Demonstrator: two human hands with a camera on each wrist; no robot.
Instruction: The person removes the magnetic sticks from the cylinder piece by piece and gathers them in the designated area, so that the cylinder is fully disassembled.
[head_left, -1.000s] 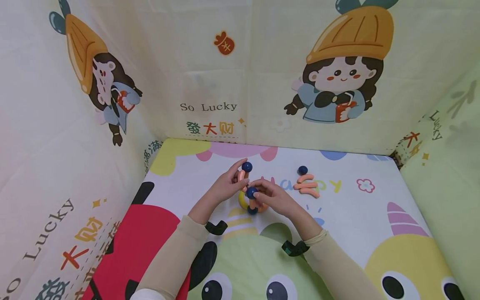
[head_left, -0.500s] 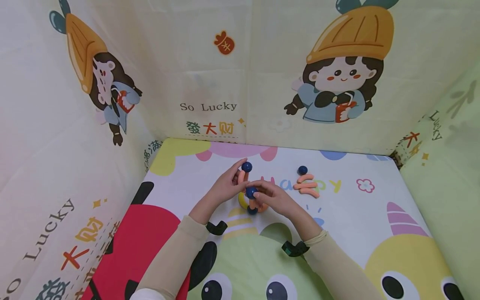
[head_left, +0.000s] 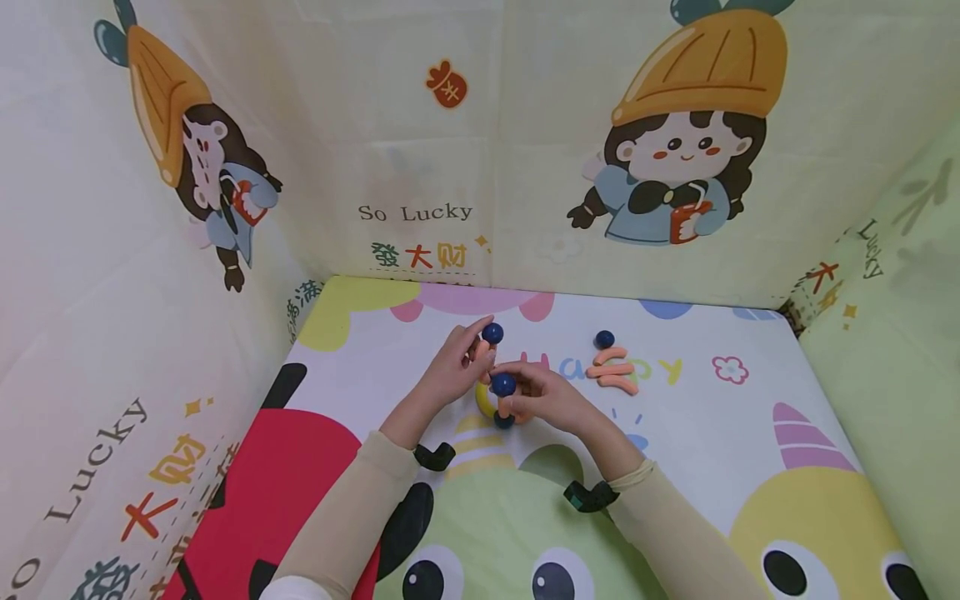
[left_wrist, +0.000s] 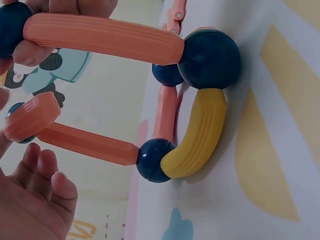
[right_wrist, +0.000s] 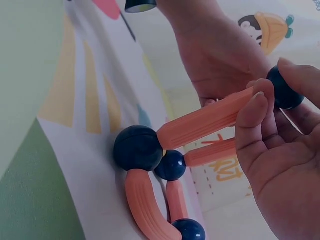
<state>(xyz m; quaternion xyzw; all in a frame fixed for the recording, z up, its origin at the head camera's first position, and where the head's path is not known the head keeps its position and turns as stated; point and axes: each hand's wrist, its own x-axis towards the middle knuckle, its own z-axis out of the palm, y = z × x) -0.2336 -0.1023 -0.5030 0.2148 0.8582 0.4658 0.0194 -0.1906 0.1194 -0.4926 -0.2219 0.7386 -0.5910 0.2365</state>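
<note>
Between both hands stands a frame of magnetic rods and dark blue balls. Its base has a yellow curved rod (left_wrist: 200, 140), an orange curved rod (right_wrist: 147, 202) and balls at the corners. My right hand (head_left: 551, 396) grips the upper end of a near upright orange rod (right_wrist: 205, 117), fingers beside the blue ball (head_left: 503, 384) on top. My left hand (head_left: 448, 371) holds a short orange curved rod (left_wrist: 35, 117) at the top of the farther upright rod (left_wrist: 87, 142). One left finger reaches up by another blue ball (head_left: 492, 333).
To the right of the frame lie several loose orange rods (head_left: 613, 372), with a loose blue ball (head_left: 604, 339) just behind them. A printed cloth (head_left: 712, 433) covers the table. Curtain walls (head_left: 525, 167) rise at the back and both sides.
My right thumb has slid down from the top ball onto the rod below it, so more of the ball shows. My left hand has shifted only slightly, still holding its curved rod.
</note>
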